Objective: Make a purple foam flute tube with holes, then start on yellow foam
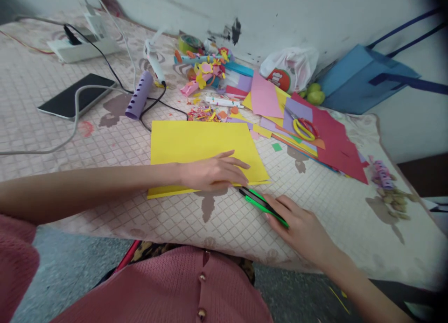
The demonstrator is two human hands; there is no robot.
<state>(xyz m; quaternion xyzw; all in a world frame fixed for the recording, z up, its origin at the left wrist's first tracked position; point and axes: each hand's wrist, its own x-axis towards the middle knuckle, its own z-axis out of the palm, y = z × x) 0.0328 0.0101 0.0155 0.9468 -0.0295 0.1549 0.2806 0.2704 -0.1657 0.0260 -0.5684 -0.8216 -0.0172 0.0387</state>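
Note:
A yellow sheet of paper [196,141] lies on the table, its near edge doubled over or layered. My left hand [219,171] rests on it near the lower right corner, fingers spread and pointing right. Just off that corner, my right hand [294,222] is wrapped round a green and black utility knife [261,203]. The knife's front end points up and left, close to the paper's near edge and my left fingertips. Whether its blade is out is too small to tell.
Behind the sheet stand a purple paper tube [139,95], a glue gun [154,64] and paper scraps [206,115]. Scissors [304,129] lie on coloured papers [338,141] at right. A black tablet [75,96] and cables lie left; a blue bag [364,80] sits back right.

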